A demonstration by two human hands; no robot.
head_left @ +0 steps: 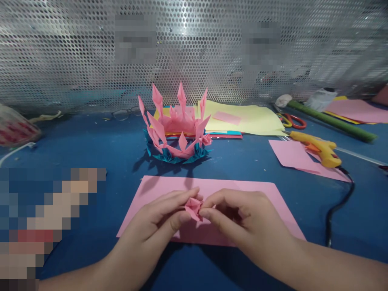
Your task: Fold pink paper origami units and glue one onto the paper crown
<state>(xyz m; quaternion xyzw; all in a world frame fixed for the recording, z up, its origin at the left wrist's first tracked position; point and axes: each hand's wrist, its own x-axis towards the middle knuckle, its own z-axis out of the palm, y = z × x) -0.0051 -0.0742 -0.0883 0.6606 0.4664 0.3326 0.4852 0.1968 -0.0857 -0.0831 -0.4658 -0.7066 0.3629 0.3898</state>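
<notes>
Left hand (157, 220): I see my fingertips pinched on the small folded pink piece (193, 208).
Right hand (239, 220): thumb and forefinger nip the same piece from the other side.
Folded piece: held just above the pink sheet (242, 192) on the blue table (91, 141).
Farther: pink and teal paper crown (177, 129).
Right: yellow glue gun (318, 147), red scissors (292, 120).
Back: yellow sheets (251, 117).
</notes>
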